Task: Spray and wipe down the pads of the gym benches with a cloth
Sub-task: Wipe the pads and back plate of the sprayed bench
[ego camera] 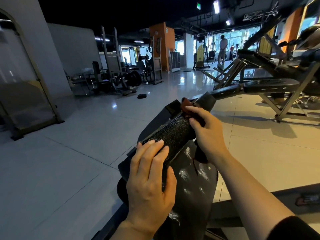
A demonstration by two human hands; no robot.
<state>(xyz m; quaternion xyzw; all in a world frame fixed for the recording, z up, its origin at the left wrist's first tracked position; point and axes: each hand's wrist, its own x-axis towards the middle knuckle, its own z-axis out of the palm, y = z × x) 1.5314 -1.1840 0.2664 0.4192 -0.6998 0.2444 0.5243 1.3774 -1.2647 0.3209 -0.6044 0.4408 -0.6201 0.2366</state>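
A black textured roller pad (173, 134) lies slanted across the middle of the view, on a bench with a worn black seat pad (194, 184) below it. My left hand (150, 177) grips the near end of the roller, fingers over the top and thumb at its side. My right hand (206, 130) holds a dark reddish-brown cloth (186, 105) against the far end of the roller. A tail of the cloth hangs below that wrist. No spray bottle is in view.
A second black roller (207, 101) and padded benches (270, 85) stand to the right. Weight racks (114, 66) and a loose plate (142, 96) sit on the glossy tiled floor at the left. A person (222, 49) stands far back.
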